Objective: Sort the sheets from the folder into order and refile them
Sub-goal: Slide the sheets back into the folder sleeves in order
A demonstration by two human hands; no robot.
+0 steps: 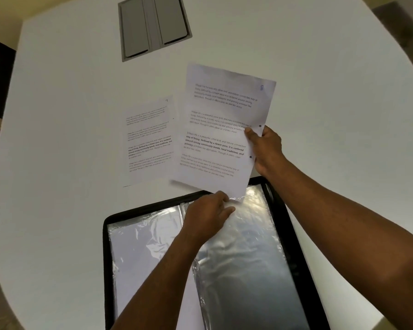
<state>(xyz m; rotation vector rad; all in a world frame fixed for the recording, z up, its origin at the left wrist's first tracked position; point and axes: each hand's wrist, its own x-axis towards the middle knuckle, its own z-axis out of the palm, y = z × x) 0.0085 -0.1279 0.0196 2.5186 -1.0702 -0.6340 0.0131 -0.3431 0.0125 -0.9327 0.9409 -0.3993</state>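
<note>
An open black folder (106, 248) with clear plastic sleeves (243, 253) lies at the near edge of the white table. My right hand (266, 148) pinches the punched right edge of a printed sheet (215, 139), held tilted above the table; a handwritten blue number sits in its top right corner. My left hand (206, 216) rests over the folder's spine and grips the sleeve's top edge just below that sheet's lower corner. Another printed sheet (148, 141) lies flat on the table to the left, its right edge under the held sheet.
The white table (65, 91) has a rounded edge at left and right. A grey recessed cable hatch (153, 25) with two flaps sits at the far middle. Dark furniture shows beyond the left edge.
</note>
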